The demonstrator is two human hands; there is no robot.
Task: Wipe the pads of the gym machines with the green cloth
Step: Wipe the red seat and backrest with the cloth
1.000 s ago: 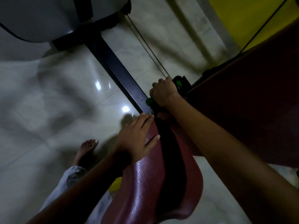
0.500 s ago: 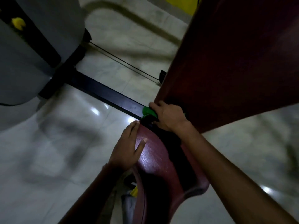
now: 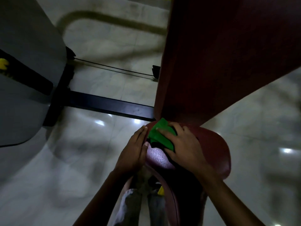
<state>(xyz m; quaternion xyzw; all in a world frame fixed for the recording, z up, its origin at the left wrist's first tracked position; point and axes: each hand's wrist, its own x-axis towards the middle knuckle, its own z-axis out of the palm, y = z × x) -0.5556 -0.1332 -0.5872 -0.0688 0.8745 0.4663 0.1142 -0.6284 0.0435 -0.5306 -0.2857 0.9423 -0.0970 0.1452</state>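
**Green cloth on the rear of the red seat pad, viewed from my head**

My right hand [image 3: 182, 147] lies on top of the green cloth [image 3: 160, 136], fingers spread and bent over the bunched fabric, pressing it down onto the seat pad [image 3: 216, 152]. Whether the fingers actually clench the cloth or only press on it I cannot tell; the thumb lies along the near edge of the fabric. The cloth sits at the far end of the seat pad, just below the point where the tall red back pad [image 3: 219, 62] rises away from it; one corner of the cloth reaches up to touch the lower edge of that back pad.

My left hand [image 3: 133, 152] rests flat against the left edge of the seat pad, fingers straight and together, holding nothing. Its fingertips lie just beside the cloth. Between my two hands a patch of the seat pad catches the light and shows a fine texture.

A black frame bar [image 3: 110, 106] runs across the pale tiled floor [image 3: 48, 160] from the base of the pads to a grey housing [image 3: 24, 95] on the left. Two thin cables [image 3: 114, 70] stretch above the floor between that housing and the back pad. My trouser legs [image 3: 130, 206] appear below the seat pad.
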